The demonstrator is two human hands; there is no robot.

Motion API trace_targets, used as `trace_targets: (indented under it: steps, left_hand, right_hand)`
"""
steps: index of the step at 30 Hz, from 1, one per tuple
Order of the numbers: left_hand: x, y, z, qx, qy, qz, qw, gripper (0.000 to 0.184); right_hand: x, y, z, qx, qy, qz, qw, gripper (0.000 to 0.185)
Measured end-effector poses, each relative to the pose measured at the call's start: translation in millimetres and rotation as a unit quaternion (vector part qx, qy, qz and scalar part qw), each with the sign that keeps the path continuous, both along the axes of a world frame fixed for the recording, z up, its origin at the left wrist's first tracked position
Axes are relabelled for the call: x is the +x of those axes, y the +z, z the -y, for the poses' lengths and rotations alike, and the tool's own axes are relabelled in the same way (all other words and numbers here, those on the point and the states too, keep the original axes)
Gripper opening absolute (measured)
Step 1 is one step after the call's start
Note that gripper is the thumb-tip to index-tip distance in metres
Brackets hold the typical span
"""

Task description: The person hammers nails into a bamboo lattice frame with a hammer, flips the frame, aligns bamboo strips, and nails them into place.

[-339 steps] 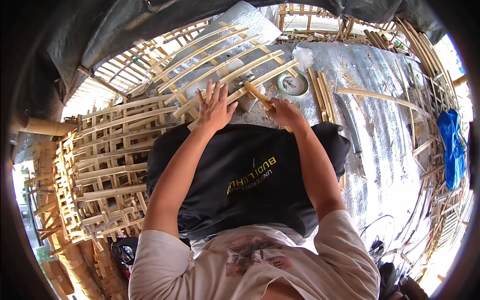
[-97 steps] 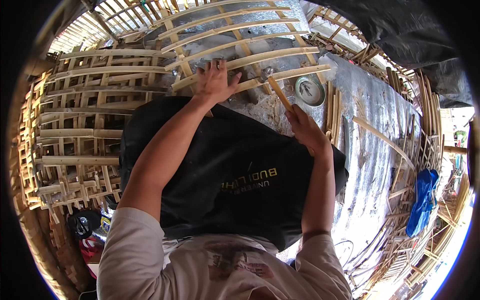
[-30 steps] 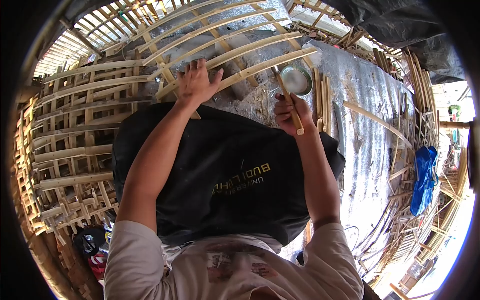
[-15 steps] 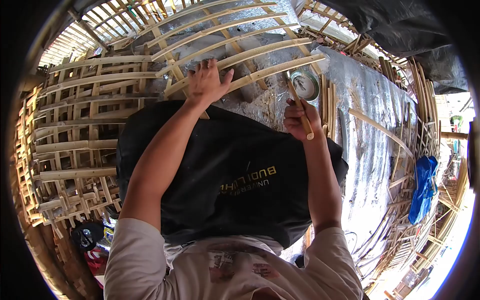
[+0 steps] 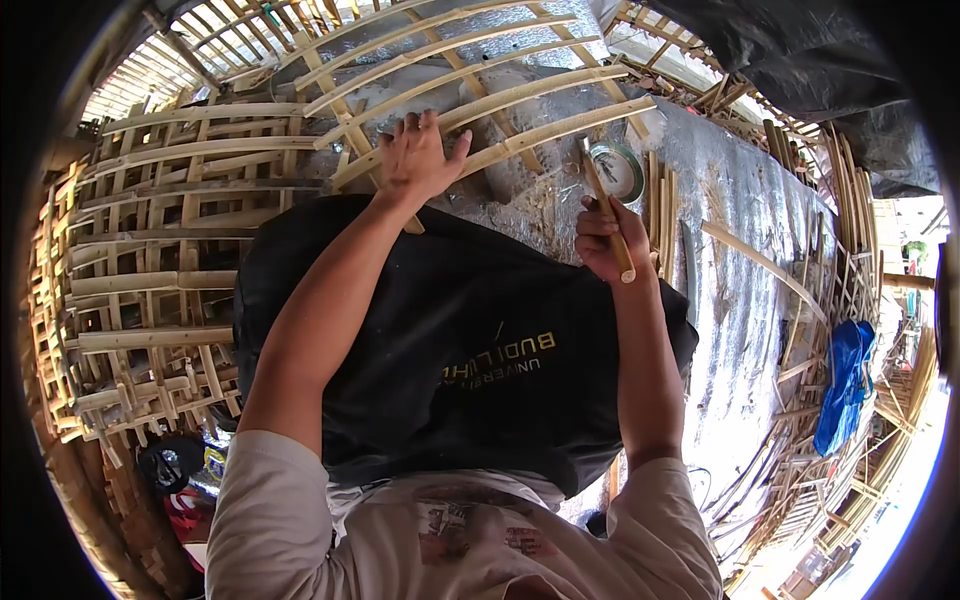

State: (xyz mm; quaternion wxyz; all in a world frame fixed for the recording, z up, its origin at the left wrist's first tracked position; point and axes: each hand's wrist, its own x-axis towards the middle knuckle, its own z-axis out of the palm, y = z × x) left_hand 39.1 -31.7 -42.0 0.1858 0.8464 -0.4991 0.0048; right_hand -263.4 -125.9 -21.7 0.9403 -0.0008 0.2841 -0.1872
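Note:
My left hand lies with fingers spread on the bamboo slat frame, pressing over the slats nearest me. Long split slats, such as the front bamboo slat, cross several cross strips of that frame. In my right hand is a hammer, gripped by its round wooden handle. The butt of the handle points toward me, and its narrow metal end is up near the front slat. Just beyond, to the right, a round bowl with a green rim holds small contents I cannot make out. Black cloth covers my lap.
Stacked bamboo lattice panels stand at my left. A shiny silver sheet covers the ground on the right, with a loose curved bamboo strip on it. A blue plastic bag and bamboo bundles lie farther right.
My right hand and the hammer have shifted slightly right and down in view. My left hand stays on the slats. The whole view has moved a little.

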Motion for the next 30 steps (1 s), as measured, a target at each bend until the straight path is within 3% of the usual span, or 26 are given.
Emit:
trace_targets:
  steps: [7, 17, 20, 30]
  left_hand:
    - [2, 2, 0, -0.007, 0.015, -0.009, 1.0, 0.065]
    - [0, 2, 0, -0.013, 0.002, 0.02, 1.0, 0.065]
    - [-1, 0, -1, -0.012, -0.011, 0.028, 0.999, 0.065]
    - [-2, -4, -1, 0.013, -0.033, 0.038, 0.999, 0.064]
  right_hand:
    - [4, 8, 0, -0.015, 0.001, -0.003, 1.0, 0.044]
    - [-15, -15, 12, -0.056, -0.155, -0.082, 0.983, 0.028]
    - [-17, -7, 14, -0.034, -0.216, -0.117, 0.969, 0.023]
    - [-22, -13, 17, 0.013, -0.249, -0.083, 0.965, 0.021]
